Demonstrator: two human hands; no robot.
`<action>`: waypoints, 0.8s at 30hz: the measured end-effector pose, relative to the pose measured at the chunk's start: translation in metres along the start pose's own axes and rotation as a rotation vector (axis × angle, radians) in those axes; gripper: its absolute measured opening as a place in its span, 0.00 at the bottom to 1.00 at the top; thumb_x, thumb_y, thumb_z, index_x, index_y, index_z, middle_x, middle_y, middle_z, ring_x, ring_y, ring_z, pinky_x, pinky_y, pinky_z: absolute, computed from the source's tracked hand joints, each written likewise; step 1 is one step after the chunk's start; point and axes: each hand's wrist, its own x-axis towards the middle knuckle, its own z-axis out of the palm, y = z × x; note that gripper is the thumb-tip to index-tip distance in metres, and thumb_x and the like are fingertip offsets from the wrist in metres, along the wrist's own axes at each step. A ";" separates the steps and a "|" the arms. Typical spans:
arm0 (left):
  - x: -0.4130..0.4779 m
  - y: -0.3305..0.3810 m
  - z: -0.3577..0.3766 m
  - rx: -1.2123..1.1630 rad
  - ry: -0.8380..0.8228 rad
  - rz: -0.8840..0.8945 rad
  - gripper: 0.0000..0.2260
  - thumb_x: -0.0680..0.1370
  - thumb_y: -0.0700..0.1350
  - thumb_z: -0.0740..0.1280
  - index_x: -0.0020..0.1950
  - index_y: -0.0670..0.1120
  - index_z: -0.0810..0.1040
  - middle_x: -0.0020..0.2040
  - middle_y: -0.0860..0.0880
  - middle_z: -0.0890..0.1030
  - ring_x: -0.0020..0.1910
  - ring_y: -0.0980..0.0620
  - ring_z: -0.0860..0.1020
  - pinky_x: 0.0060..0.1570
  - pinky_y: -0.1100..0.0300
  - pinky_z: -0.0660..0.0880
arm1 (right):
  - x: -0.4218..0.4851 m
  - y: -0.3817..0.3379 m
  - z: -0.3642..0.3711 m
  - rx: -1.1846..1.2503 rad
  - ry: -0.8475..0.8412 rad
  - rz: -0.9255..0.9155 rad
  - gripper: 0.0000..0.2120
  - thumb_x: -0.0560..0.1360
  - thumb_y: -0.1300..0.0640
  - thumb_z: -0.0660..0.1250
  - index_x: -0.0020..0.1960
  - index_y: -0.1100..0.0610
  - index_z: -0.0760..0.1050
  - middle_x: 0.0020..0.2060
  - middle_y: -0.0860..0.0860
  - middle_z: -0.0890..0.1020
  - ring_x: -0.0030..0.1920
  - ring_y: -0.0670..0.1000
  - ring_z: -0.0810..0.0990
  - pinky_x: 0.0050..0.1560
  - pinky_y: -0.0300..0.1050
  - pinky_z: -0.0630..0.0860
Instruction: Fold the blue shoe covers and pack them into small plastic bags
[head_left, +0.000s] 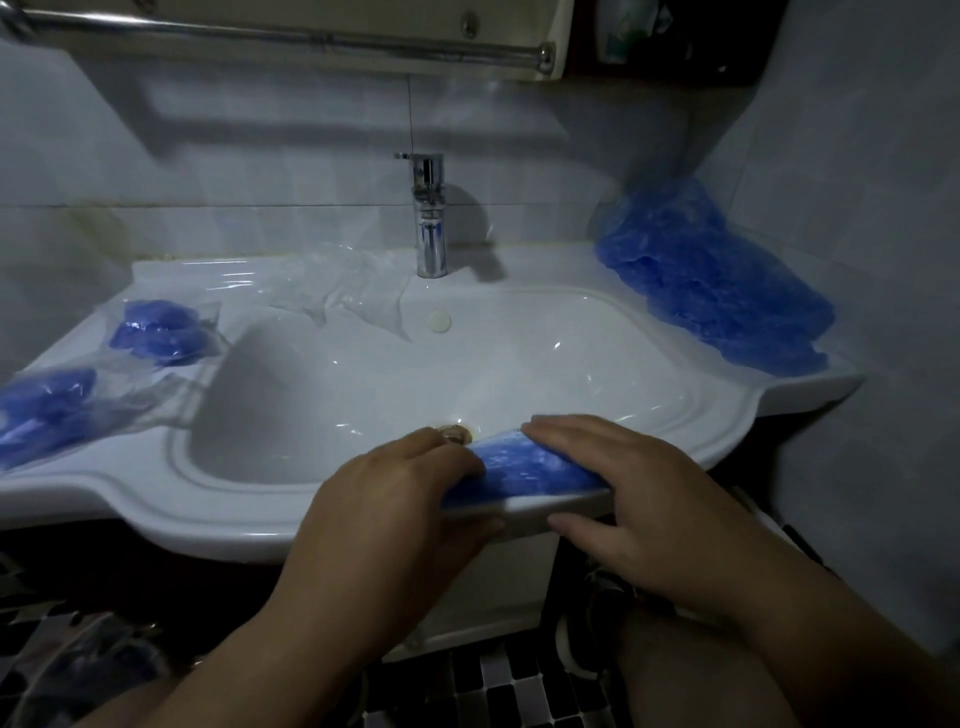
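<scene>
Plastic bags hold blue covers; clear bags apparently empty.

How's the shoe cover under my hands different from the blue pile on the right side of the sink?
The shoe cover is flattened into a narrow strip; the pile is loose and puffy. The shoe cover lies on the sink's front rim, pressed by the left hand and right hand; the pile sits untouched at the back right corner. Both are the same translucent blue plastic.
</scene>
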 end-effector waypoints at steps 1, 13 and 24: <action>0.000 -0.001 0.002 -0.015 0.008 0.007 0.14 0.64 0.59 0.71 0.46 0.56 0.80 0.43 0.59 0.79 0.37 0.55 0.79 0.32 0.61 0.74 | -0.001 0.000 -0.003 0.009 0.023 -0.001 0.31 0.71 0.47 0.71 0.72 0.40 0.65 0.71 0.34 0.64 0.69 0.34 0.63 0.70 0.34 0.62; 0.006 -0.002 0.005 -0.061 0.007 0.029 0.12 0.69 0.56 0.74 0.50 0.55 0.82 0.46 0.58 0.78 0.41 0.56 0.75 0.39 0.70 0.66 | 0.007 0.004 -0.002 0.075 0.149 -0.003 0.09 0.75 0.54 0.64 0.49 0.51 0.83 0.46 0.39 0.78 0.47 0.40 0.78 0.48 0.32 0.72; 0.004 0.008 -0.007 0.008 -0.015 0.051 0.06 0.73 0.52 0.63 0.38 0.53 0.76 0.35 0.55 0.77 0.33 0.53 0.75 0.30 0.55 0.73 | 0.000 0.009 -0.009 0.145 0.133 -0.028 0.12 0.69 0.45 0.70 0.50 0.46 0.82 0.44 0.39 0.80 0.50 0.44 0.78 0.50 0.41 0.76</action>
